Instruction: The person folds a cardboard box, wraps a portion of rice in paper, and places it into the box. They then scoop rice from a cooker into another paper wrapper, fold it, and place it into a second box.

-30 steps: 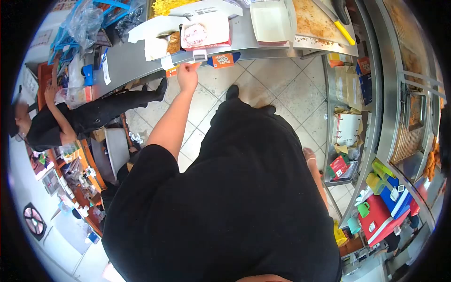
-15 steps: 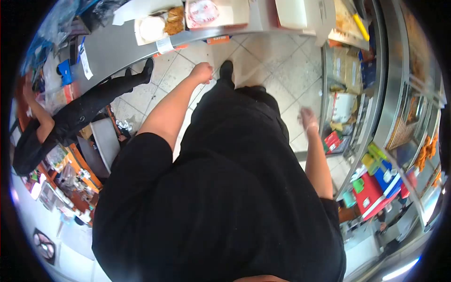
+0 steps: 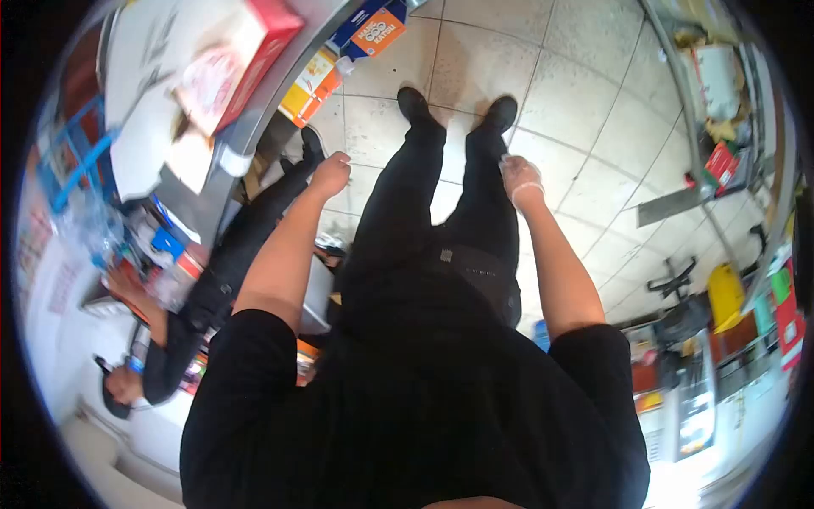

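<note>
My left hand (image 3: 331,176) hangs above the tiled floor, its fingers curled in, with no object visible in it. It is nearest to the counter on the left. On my right hand (image 3: 521,180) there is a clear thin glove; its fingers are bent together in front of my right thigh and nothing shows in them. Both hands are apart from each other and touch no object that I can make out.
Open white and red boxes (image 3: 254,72) lie on the metal counter at the upper left. Orange and blue cartons (image 3: 377,32) stand below its edge. Another person in black (image 3: 199,297) is at the left. A shelf rack (image 3: 716,81) and a yellow object (image 3: 725,297) are at the right.
The view has turned, so the counter now runs down the left and more floor shows. My right hand has come inward near my thigh; my left hand has moved slightly down and left.
</note>
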Demonstrator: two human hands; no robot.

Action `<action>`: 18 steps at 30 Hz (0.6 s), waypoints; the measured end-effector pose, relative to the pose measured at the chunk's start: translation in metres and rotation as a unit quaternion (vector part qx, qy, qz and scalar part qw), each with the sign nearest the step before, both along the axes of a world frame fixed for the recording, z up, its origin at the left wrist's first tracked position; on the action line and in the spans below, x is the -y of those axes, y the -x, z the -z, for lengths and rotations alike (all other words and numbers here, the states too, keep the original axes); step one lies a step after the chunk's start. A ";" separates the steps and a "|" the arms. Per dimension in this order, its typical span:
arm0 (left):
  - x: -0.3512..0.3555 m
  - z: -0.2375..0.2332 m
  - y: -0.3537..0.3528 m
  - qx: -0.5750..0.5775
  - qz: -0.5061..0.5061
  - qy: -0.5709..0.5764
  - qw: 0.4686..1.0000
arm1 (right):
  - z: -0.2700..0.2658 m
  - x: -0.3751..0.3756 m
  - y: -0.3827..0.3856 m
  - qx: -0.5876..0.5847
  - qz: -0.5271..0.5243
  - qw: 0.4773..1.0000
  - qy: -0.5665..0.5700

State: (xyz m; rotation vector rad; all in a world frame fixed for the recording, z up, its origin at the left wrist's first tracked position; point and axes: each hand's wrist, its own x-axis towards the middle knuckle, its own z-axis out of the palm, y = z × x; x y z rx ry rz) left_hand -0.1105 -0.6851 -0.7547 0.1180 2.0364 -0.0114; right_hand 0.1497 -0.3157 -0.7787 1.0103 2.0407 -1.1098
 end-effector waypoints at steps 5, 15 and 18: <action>0.043 0.131 0.065 0.009 -0.027 -0.010 1.000 | 0.004 0.092 -0.071 0.014 0.165 0.985 -0.053; 0.034 0.348 0.147 -0.022 -0.390 -0.041 0.920 | 0.007 0.235 -0.067 0.118 0.173 0.977 -0.040; 0.061 0.461 0.134 0.099 -0.495 -0.011 0.863 | 0.012 0.237 -0.074 0.133 0.118 0.983 -0.046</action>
